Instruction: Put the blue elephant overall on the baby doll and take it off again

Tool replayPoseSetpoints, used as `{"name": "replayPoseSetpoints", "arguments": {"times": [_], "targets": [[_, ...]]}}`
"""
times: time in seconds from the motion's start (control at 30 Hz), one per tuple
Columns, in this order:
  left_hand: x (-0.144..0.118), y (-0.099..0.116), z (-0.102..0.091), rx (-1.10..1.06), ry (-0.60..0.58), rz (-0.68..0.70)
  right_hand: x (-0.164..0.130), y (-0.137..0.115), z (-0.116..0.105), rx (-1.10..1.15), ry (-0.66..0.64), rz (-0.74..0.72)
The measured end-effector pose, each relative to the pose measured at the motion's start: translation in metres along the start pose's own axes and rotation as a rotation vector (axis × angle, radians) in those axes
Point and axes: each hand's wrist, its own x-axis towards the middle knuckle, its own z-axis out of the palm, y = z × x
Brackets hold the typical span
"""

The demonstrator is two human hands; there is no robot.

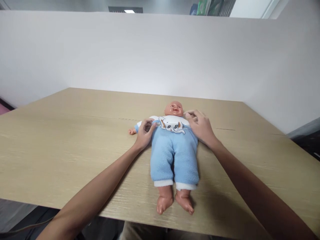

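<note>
Doll position: the baby doll [174,146] is lying face up on the wooden table [62,140], head pointing to 12 o'clock and feet to 6 o'clock, close to the near edge, so both shoulders are falling within easy reach of the two arms.
Left hand: the left hand [145,132] is resting at the doll's 9 o'clock side, fingers curled and pinching the clothing at the shoulder and strap; I judge it is gripping there to keep the fabric from sliding.
Right hand: the right hand [200,126] is sitting at the doll's 3 o'clock shoulder, fingers bent and pressed together on the cloth; whether it is pinching a fold I cannot tell.
Hold, as a judgement: with one hand on each shoulder, the doll is being steadied evenly, flat on its back.
Outfit: the doll is wearing fleecy light-blue overalls [173,156] with white cuffs, over a white top showing an elephant patch [172,125].
Body: a bare plastic head, one small hand sticking out at 9 o'clock, and two bare feet [175,201] pointing toward 6 o'clock.
Backdrop: a plain white partition [160,53] is standing behind the table at 12 o'clock.
</note>
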Motion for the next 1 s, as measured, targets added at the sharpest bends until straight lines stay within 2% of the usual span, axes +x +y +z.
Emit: {"name": "replayPoseSetpoints", "arguments": {"times": [0.1, 0.23, 0.3, 0.37, 0.47, 0.57, 0.7, 0.8, 0.9, 1.0], "targets": [[-0.003, -0.001, -0.001, 0.063, 0.037, 0.052, 0.040, -0.024, 0.025, 0.077, -0.262, -0.121], [-0.006, 0.000, 0.000, 0.116, 0.013, 0.150, 0.089, -0.039, 0.079, 0.020, -0.652, -0.318], [-0.008, 0.001, 0.002, 0.112, 0.013, 0.166, 0.103, -0.040, 0.107, -0.028, -0.815, -0.423], [-0.009, 0.002, 0.004, 0.120, 0.023, 0.182, 0.109, -0.040, 0.131, -0.028, -0.906, -0.483], [-0.011, 0.005, 0.004, 0.169, 0.038, 0.202, 0.108, -0.041, 0.153, -0.004, -0.928, -0.521], [-0.012, 0.008, 0.004, 0.205, 0.035, 0.205, 0.103, -0.043, 0.157, 0.006, -0.914, -0.548], [-0.014, 0.011, 0.005, 0.235, 0.002, 0.177, 0.098, -0.041, 0.138, 0.050, -0.792, -0.547], [-0.016, 0.009, 0.004, 0.237, -0.025, 0.165, 0.095, -0.035, 0.119, 0.187, -0.634, -0.418], [-0.020, 0.004, -0.001, 0.305, -0.003, 0.279, 0.093, -0.026, 0.106, 0.355, -0.603, -0.243], [-0.024, 0.001, -0.006, 0.429, 0.078, 0.443, 0.092, -0.020, 0.103, 0.411, -0.613, -0.182]]}}
